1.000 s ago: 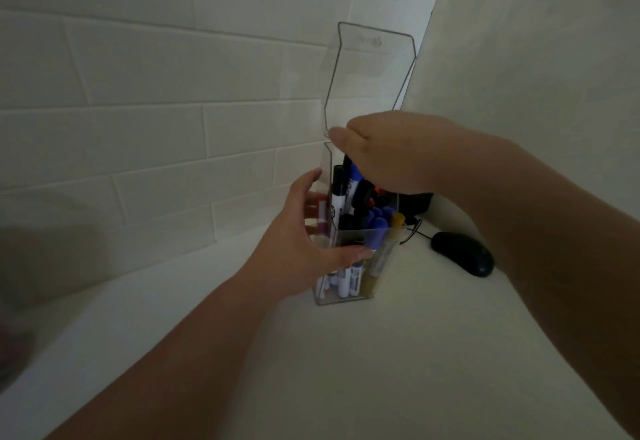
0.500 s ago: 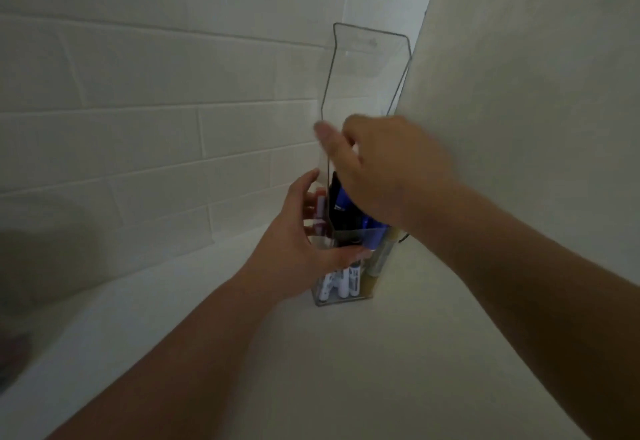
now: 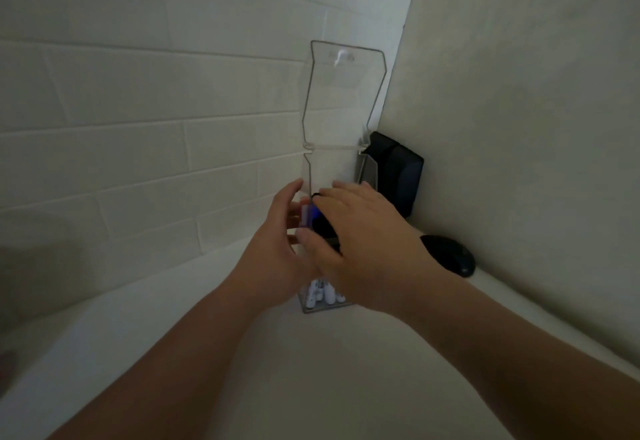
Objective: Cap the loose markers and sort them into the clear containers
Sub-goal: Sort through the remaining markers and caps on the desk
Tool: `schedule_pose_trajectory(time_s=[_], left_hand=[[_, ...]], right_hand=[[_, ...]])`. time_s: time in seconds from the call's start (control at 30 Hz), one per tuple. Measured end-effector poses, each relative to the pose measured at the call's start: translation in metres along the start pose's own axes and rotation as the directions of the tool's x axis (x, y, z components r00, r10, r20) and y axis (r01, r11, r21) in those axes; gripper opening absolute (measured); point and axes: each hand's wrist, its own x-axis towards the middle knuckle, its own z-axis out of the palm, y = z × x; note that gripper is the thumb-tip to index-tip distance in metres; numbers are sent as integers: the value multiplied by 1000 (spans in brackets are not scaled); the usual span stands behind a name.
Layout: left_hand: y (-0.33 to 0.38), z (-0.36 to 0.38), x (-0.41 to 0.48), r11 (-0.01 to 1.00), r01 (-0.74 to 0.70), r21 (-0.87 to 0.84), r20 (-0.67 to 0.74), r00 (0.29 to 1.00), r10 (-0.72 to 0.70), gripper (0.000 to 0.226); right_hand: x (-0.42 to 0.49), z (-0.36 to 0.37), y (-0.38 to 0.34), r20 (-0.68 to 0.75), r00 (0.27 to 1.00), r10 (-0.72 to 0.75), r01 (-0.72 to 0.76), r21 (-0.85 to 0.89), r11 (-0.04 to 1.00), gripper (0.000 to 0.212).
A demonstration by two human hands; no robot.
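Two walls meet in corner: tiled wall (image 3: 138, 93), glossy white bricks, on left; plain wall (image 3: 519, 128), matte, on right. Smooth white counter (image 3: 311, 370) below. Clear plastic container (image 3: 343, 100), square tub with tall angular back panel, stands near corner. Black box (image 3: 398, 176) behind it; rounded black mouse (image 3: 450, 256) on counter beside. Left hand (image 3: 273, 256) wraps tub's left side, fingers curled behind. Right hand (image 3: 363, 249) lies palm-down over tub's mouth; any pinch underneath not visible. Markers (image 3: 322, 294) upright inside, white barrels, one blue cap (image 3: 313, 212).

clear container (image 3: 343, 103) hugging corner (image 3: 403, 69), mouse (image 3: 450, 256) at right, near counter (image 3: 311, 370) seemingly open
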Motion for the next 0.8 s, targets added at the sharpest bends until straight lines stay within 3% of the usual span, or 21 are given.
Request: schedule_pose_trajectory(time_s=[0.13, 0.2, 0.27, 0.37, 0.43, 0.47, 0.53, 0.6, 0.63, 0.7, 0.8], left_hand=[[2, 0, -1, 999, -2, -36, 31, 1000, 3, 105], [5, 0, -1, 998, 11, -54, 37, 999, -9, 112], [8, -1, -1, 997, 33, -64, 40, 999, -30, 118], [9, -4, -4, 997, 50, -52, 29, 998, -49, 116], [8, -8, -5, 997, 56, -49, 38, 998, -54, 115], [8, -9, -7, 997, 56, -46, 45, 998, -54, 114], [11, -11, -9, 997, 68, -43, 56, 996, -65, 113], [13, -12, -12, 996, 79, -52, 64, 995, -76, 113], [14, -13, -13, 995, 83, -57, 66, 995, -80, 113], [16, -14, -14, 993, 95, -69, 71, 993, -90, 113], [18, -16, -16, 991, 109, -80, 81, 991, -102, 112]], right_hand=[[-1, -5, 0, -26, 1000, -13, 14, 34, 999, 49], [-6, -9, 5, -46, 999, 23, -14, 172, 985, 50], [-12, -12, 14, -151, 977, 149, -87, 358, 930, 49], [-8, -27, 32, -453, 809, 375, -91, 533, 841, 30], [10, -47, 44, -534, 683, 499, -59, 641, 766, 27], [22, -58, 49, -490, 665, 564, -49, 725, 687, 30], [48, -77, 51, -192, 758, 623, -95, 913, 398, 42], [62, -88, 48, 113, 862, 495, -195, 974, 118, 56], [64, -89, 46, 164, 888, 430, -219, 973, 80, 60], [61, -87, 42, 118, 902, 415, -206, 963, 173, 55], [49, -81, 38, -58, 895, 442, -107, 935, 339, 31]])
